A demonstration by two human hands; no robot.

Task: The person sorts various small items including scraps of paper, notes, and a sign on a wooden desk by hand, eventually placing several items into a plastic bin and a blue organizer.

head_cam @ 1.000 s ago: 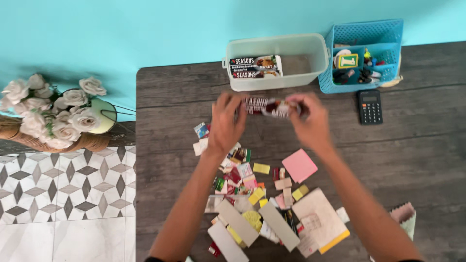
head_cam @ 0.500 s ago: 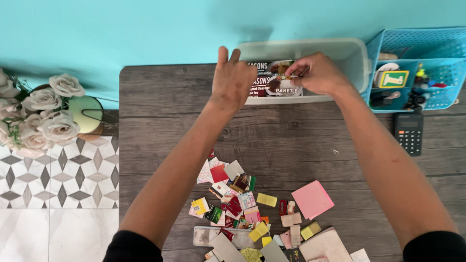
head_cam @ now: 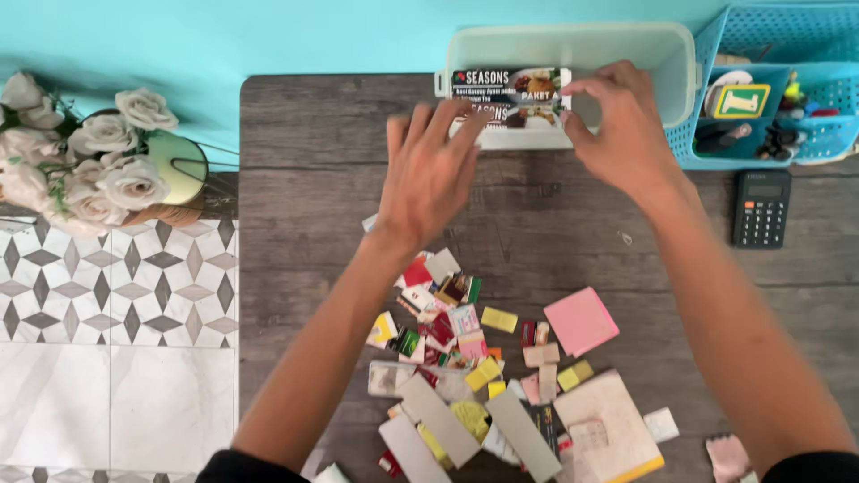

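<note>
Your left hand (head_cam: 428, 174) hovers spread and empty just before the pale rectangular plastic tub (head_cam: 667, 46) on the grey wooden worktop (head_cam: 313, 179), while your right hand (head_cam: 626, 134), fingers loosely open, touches the printed card strips (head_cam: 510, 97) standing inside it.

A tub (head_cam: 626, 49) stands at the table's (head_cam: 295, 179) far edge, with printed cards (head_cam: 510, 94) standing inside at its left end. A basket (head_cam: 716, 152) sits just right of the tub; a calculator (head_cam: 761, 208) lies in front of the basket. A heap of paper scraps (head_cam: 447, 331) lies at the near edge, a notepad (head_cam: 582, 320) to its right. Flowers (head_cam: 80, 170) stand left of the table.
</note>
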